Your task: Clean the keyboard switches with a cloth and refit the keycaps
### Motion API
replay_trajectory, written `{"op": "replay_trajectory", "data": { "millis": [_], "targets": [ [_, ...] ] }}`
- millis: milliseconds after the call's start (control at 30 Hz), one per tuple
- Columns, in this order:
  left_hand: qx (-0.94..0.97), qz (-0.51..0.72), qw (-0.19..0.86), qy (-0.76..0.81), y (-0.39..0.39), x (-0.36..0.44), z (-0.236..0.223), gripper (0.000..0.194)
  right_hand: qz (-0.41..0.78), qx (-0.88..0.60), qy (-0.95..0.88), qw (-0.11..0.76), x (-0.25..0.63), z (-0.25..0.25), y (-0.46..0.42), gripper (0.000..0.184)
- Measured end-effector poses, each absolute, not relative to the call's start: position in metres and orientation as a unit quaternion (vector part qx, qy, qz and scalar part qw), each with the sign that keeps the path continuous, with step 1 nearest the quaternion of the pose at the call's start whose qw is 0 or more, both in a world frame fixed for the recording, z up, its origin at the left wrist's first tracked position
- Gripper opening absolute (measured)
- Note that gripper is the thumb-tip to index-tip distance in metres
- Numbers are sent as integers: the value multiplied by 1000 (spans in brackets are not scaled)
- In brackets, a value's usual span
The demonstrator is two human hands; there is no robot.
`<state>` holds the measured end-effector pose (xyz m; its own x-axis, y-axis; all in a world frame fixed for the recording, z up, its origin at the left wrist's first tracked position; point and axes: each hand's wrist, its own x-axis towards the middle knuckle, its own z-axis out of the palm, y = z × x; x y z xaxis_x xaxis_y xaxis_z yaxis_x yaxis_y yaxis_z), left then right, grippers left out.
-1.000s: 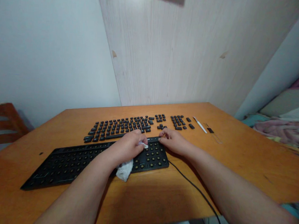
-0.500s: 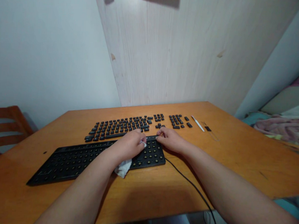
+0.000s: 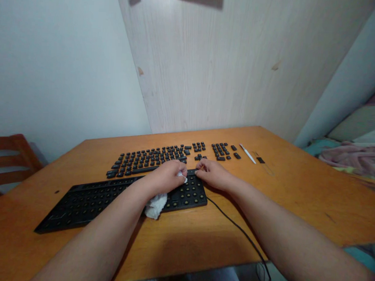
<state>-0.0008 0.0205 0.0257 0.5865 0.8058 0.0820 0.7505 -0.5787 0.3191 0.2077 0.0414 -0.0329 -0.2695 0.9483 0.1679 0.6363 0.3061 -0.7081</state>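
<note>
A black keyboard base (image 3: 184, 198) with its keycaps off lies at a slant near the table's front edge. My left hand (image 3: 170, 176) is closed on a crumpled white tissue (image 3: 156, 205) over the right part of the base; one end pokes out at the fingertips and the rest hangs below the palm. At the base's upper right corner, my right hand (image 3: 211, 173) grips the edge between thumb and fingers. Behind the base, the loose black keycaps (image 3: 152, 156) stand in rows laid out like a keyboard.
A black cable (image 3: 233, 223) runs from the base's right end over the table's front edge. To the right lie a white pen-like stick (image 3: 248, 153) and a thin wire tool with a black middle (image 3: 260, 160). A wooden chair (image 3: 9, 158) stands at left; the wall (image 3: 203, 74) rises behind the table.
My left hand has shifted slightly to the right with the tissue, closer to my right hand. My right hand keeps its hold on the keyboard's corner.
</note>
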Motion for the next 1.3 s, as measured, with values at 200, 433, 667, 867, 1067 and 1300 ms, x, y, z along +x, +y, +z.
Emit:
{"op": "replay_trajectory", "data": {
  "millis": [200, 433, 667, 867, 1067, 1300],
  "targets": [
    [896, 70, 94, 429, 26, -3, 31, 12, 276, -519, -752, 298, 208, -35, 43, 7],
    [903, 45, 72, 421, 29, 10, 34, 16, 267, -514, -758, 298, 208, -32, 41, 5],
    [897, 78, 124, 418, 38, 11, 28, 12, 258, -513, -764, 295, 208, -30, 40, 4],
    [805, 227, 273, 475, 35, 5, 29, 8, 263, -514, -762, 293, 209, -33, 41, 6],
    [616, 394, 455, 508, 29, 20, 28, 13, 221, -521, -720, 402, 209, -22, 39, 22],
    [495, 505, 533, 464, 19, 45, 30, 13, 385, -376, -695, 477, 194, -16, 21, 39]
  ]
}}
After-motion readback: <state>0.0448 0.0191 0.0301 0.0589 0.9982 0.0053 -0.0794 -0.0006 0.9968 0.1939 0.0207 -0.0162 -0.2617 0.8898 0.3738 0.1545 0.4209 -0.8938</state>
